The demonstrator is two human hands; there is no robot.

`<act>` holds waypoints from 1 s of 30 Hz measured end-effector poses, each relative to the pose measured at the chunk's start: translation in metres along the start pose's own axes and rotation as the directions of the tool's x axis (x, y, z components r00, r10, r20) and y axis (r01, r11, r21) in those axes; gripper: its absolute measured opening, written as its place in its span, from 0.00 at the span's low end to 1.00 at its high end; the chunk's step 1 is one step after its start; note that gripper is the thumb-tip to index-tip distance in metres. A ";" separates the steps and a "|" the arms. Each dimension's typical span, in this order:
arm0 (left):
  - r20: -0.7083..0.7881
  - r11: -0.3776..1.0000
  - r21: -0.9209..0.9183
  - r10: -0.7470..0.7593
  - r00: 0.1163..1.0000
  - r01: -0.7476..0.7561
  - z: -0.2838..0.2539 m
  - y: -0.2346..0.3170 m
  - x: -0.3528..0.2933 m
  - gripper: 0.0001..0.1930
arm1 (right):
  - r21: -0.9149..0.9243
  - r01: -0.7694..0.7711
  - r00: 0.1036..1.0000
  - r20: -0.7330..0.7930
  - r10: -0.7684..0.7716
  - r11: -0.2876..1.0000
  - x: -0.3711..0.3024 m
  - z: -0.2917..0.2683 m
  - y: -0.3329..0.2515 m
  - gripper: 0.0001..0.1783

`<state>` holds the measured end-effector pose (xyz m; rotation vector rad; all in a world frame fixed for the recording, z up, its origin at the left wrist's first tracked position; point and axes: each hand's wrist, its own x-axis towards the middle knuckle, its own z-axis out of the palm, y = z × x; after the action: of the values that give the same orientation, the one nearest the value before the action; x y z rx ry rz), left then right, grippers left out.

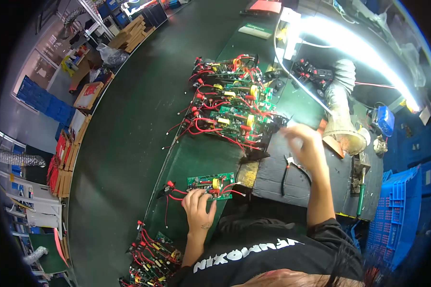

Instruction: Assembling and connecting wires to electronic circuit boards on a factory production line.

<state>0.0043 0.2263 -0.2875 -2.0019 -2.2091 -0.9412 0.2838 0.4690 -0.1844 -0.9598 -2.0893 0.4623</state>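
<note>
My left hand (198, 205) grips a green circuit board (225, 182), its fingers bent over the near left part. Red wires with bare or tipped ends stick out from the board on both sides. A yellow coil and a red component stand on it. My right hand (305, 143) is raised over the dark work mat, beside the right end of a row of similar circuit boards (230, 119). Its fingertips are smeared by motion, so I cannot see whether they hold anything. Below that hand, pliers with dark handles (286, 177) lie on the mat (268, 184).
More wired boards (151, 258) are heaped at lower left. Right of the mat stand a fume duct (341, 110), a tool with a green handle (361, 198) and a blue crate (395, 215). A bright tube lamp (359, 52) crosses the upper right.
</note>
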 end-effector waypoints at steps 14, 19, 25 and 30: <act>0.168 1.000 -0.007 0.031 0.985 -0.030 0.023 0.015 0.035 0.30 | -0.371 -0.411 0.894 0.016 0.448 0.833 0.135 0.110 0.274 0.37; 0.019 0.997 -0.056 -0.046 0.999 0.047 0.009 0.008 0.033 0.25 | -0.663 -0.309 0.916 -0.013 0.402 0.682 0.148 0.105 0.254 0.28; 0.009 0.997 -0.074 0.013 1.000 -0.012 0.011 0.008 0.028 0.21 | -0.632 -0.410 0.873 -0.064 0.483 0.657 0.126 0.084 0.241 0.33; 0.136 0.999 0.044 -0.008 0.991 0.002 0.015 0.023 0.030 0.21 | -0.558 -0.484 0.857 -0.144 0.496 0.674 0.099 0.072 0.174 0.33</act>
<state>0.0255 0.2596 -0.2789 -2.1019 -2.2810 -0.7713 0.2709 0.6569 -0.2833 -1.9177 -1.9992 0.0724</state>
